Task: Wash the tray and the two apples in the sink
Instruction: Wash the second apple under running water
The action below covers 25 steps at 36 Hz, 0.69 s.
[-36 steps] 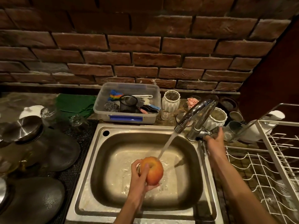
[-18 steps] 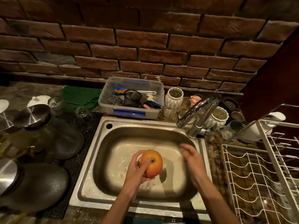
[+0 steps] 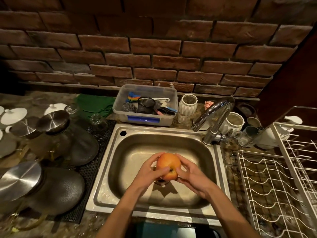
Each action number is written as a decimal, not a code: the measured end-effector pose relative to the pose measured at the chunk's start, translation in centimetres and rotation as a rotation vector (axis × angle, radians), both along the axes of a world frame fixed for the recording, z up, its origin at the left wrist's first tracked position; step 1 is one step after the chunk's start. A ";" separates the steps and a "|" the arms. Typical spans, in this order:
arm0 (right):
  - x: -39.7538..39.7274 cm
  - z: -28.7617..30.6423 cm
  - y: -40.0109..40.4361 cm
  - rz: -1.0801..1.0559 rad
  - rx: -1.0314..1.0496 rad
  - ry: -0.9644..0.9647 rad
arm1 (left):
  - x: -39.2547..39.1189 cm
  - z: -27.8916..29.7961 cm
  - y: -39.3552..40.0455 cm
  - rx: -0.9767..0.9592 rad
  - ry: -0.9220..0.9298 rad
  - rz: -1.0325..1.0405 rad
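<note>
Red-and-yellow apple rubbed between two hands over the sink

Red-and-yellow apple (image 3: 169,164) sits above the middle of the steel sink (image 3: 109,170), over the drain. The left hand (image 3: 151,172) cups its left side with curled fingers, thumb across the front; the right hand (image 3: 190,174) wraps the right side, fingers curled on the skin. No water runs from the tap (image 3: 214,114). To do this well, the person would likely turn the fruit while rubbing, covering the stem hollow, and keep it low over the basin in case it slips.
</note>
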State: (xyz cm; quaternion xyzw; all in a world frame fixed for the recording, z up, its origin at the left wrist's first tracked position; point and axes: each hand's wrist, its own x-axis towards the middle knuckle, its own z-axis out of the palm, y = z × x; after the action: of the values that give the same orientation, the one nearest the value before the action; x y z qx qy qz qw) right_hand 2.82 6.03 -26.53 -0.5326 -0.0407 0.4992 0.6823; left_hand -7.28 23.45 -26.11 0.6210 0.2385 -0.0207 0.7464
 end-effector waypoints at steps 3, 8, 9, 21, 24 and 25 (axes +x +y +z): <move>-0.5 1.2 -0.5 -0.004 0.057 -0.047 | -0.3 0.8 0.4 0.101 -0.019 -0.086; -1.2 2.6 -1.0 -0.002 0.043 -0.235 | -0.5 1.5 0.1 0.214 -0.044 -0.068; -1.3 2.8 -1.1 -0.005 0.039 -0.249 | -0.5 1.7 -0.1 0.235 -0.058 -0.066; -2.7 4.4 -3.0 -0.073 0.035 -0.253 | -1.6 3.9 -2.3 0.264 -0.095 -0.099; -3.0 4.7 -3.9 -0.113 -0.032 -0.252 | -1.8 4.4 -3.3 0.234 -0.050 -0.126; -3.1 4.8 -4.3 -0.129 -0.054 -0.245 | -1.8 4.5 -3.7 0.214 -0.034 -0.135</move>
State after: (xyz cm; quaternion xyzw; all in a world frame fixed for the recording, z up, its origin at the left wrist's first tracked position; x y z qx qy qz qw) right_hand -0.26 1.75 -21.73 -0.6092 -0.0757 0.3865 0.6883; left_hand -9.12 19.77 -21.61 0.7118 0.1845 -0.0349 0.6768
